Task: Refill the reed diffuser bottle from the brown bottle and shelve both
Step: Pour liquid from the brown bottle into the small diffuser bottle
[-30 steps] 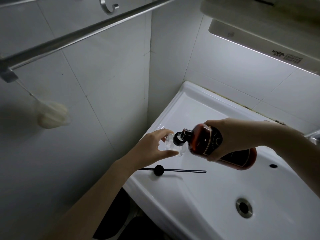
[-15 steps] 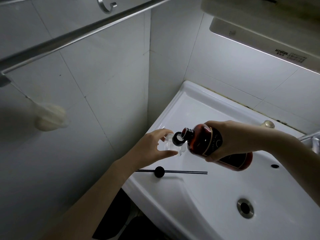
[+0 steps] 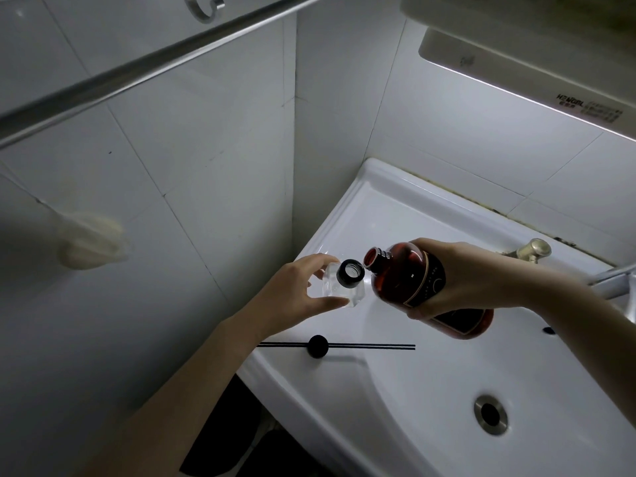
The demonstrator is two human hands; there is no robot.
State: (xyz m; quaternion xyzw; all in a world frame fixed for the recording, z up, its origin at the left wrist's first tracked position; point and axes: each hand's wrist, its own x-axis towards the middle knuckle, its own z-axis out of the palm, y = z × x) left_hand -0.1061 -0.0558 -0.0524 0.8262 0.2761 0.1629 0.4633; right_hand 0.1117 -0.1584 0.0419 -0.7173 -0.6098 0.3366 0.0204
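I see the left hand [image 3: 292,294] reaching in from the lower left, with its thumb and fingers curled around a small square clear glass diffuser bottle [image 3: 344,287] that has a black ring at its open neck. The small bottle stands on the flat left edge of the white sink [image 3: 395,215], up in the corner by the wall. The right hand [image 3: 471,280] comes in from the right and is wrapped tight around the middle of a big round brown bottle [image 3: 413,270] with a dark label. The brown bottle is tipped on its side, with its open mouth pointing left and a little up, just beside the small bottle's neck but not over it. I cannot tell if any liquid is coming out. Two thin black reed sticks [image 3: 371,346] lie flat on the sink's front edge, poked through a little black ball [image 3: 317,346]. Down in the bowl is a round metal drain [image 3: 490,414]. A gold tap knob [image 3: 531,251] sits at the back, on the right. The walls are pale grey tiles [image 3: 206,132]. A shiny metal bar [image 3: 137,67] runs across the top left, and a pale puffy thing [image 3: 91,241] hangs by the left wall, too blurry to name.
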